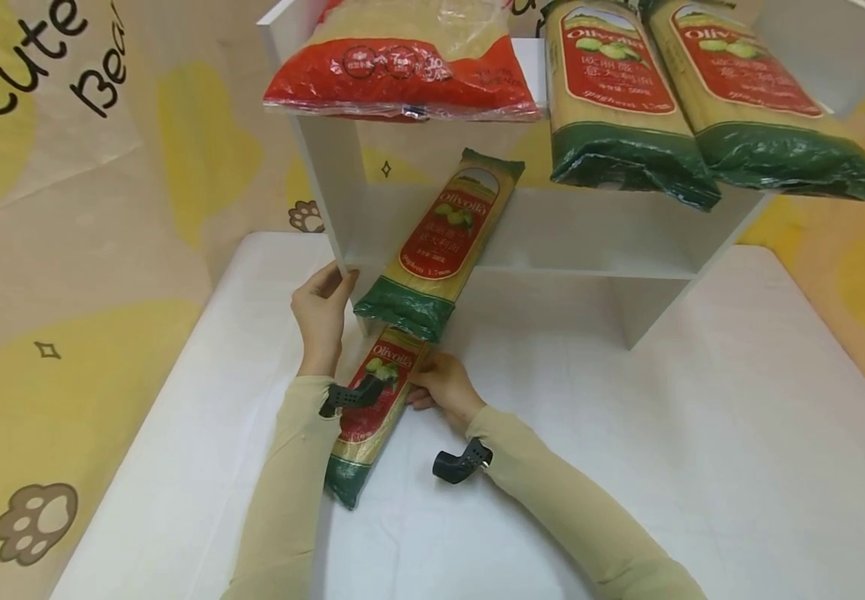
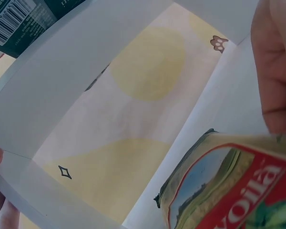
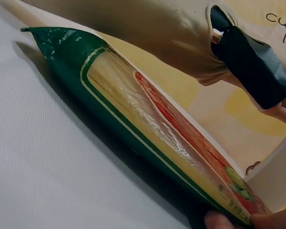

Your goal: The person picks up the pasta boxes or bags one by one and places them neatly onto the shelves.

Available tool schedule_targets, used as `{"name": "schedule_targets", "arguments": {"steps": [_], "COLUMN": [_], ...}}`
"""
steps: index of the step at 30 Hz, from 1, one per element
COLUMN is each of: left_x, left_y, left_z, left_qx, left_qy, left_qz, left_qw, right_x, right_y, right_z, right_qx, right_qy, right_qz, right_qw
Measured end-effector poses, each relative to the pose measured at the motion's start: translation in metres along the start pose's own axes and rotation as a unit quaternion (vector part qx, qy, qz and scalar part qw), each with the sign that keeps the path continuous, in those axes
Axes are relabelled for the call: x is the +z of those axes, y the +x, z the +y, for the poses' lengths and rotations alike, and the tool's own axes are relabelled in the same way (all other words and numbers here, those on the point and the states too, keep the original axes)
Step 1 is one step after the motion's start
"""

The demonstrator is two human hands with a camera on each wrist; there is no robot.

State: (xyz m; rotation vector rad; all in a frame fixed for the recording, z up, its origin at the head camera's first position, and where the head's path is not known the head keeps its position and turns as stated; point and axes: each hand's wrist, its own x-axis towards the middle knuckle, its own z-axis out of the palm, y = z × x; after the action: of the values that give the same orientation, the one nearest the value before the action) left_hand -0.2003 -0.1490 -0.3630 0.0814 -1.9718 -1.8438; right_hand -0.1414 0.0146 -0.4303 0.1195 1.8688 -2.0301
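Observation:
My left hand [image 1: 320, 321] grips the front edge of the white shelf unit's left panel [image 1: 327, 187], near the middle board. My right hand [image 1: 447, 387] pinches the right side of a green-ended spaghetti pack [image 1: 376, 417] with a red label. That lower pack slants on the table, its upper end hidden under another spaghetti pack [image 1: 447, 242] and its left side partly covered by my left wrist camera. In the right wrist view, fingertips [image 3: 217, 220] hold the pack [image 3: 133, 114] by its edge. The left wrist view shows the pack's printed top [image 2: 219, 186] near the lower compartment.
Above, the top board carries a red-and-clear pasta bag [image 1: 410, 71] and two more spaghetti packs [image 1: 620, 92] [image 1: 755, 92] overhanging its front. The middle board [image 1: 575, 242] bears the slanting pack at its left. White cloth covers the table [image 1: 627, 467]; a patterned curtain [image 1: 117, 250] hangs behind.

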Motion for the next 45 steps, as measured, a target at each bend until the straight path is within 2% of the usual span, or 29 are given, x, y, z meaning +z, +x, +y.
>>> {"name": "schedule_targets", "arguments": {"steps": [3,8,9,14,18,22,27,33,40,42,45], "left_x": [-0.001,-0.001,-0.001,0.000,0.001,0.002,0.002,0.001,0.001,0.001,0.001], "left_y": [0.002,-0.007,-0.010,-0.009,-0.003,0.005,0.006,0.005,0.005,0.005,0.006], "left_z": [-0.007,0.013,0.018,0.017,0.004,-0.012,-0.016,-0.016,-0.016,-0.016,-0.016], "left_qx": [0.005,0.007,0.007,0.009,0.007,0.004,0.010,0.012,0.006,0.006,0.007], "left_qy": [-0.002,-0.002,0.000,-0.002,0.000,-0.006,-0.010,-0.013,-0.015,-0.017,-0.017], "left_qz": [0.003,0.000,-0.001,-0.005,-0.006,0.002,0.011,0.015,0.013,0.013,0.013], "left_qw": [1.0000,1.0000,1.0000,0.9999,1.0000,1.0000,0.9998,0.9997,0.9998,0.9998,0.9997], "right_x": [-0.006,-0.007,-0.007,-0.011,-0.022,-0.035,-0.043,-0.038,-0.028,-0.027,-0.027], "right_y": [-0.003,-0.005,-0.006,-0.008,-0.010,-0.011,-0.010,-0.008,-0.007,-0.007,-0.007], "right_z": [-0.001,-0.004,-0.004,-0.004,-0.004,-0.003,-0.005,-0.008,-0.005,-0.004,-0.003], "right_qx": [-0.007,-0.005,-0.004,0.012,0.023,0.026,0.031,0.033,0.013,0.007,0.005], "right_qy": [-0.007,0.002,0.010,0.076,0.111,0.122,0.089,0.032,-0.087,-0.093,-0.068], "right_qz": [-0.009,-0.005,-0.003,0.010,0.032,0.062,0.085,0.054,0.059,0.059,0.055], "right_qw": [1.000,1.000,1.000,0.997,0.993,0.990,0.992,0.997,0.994,0.994,0.996]}}
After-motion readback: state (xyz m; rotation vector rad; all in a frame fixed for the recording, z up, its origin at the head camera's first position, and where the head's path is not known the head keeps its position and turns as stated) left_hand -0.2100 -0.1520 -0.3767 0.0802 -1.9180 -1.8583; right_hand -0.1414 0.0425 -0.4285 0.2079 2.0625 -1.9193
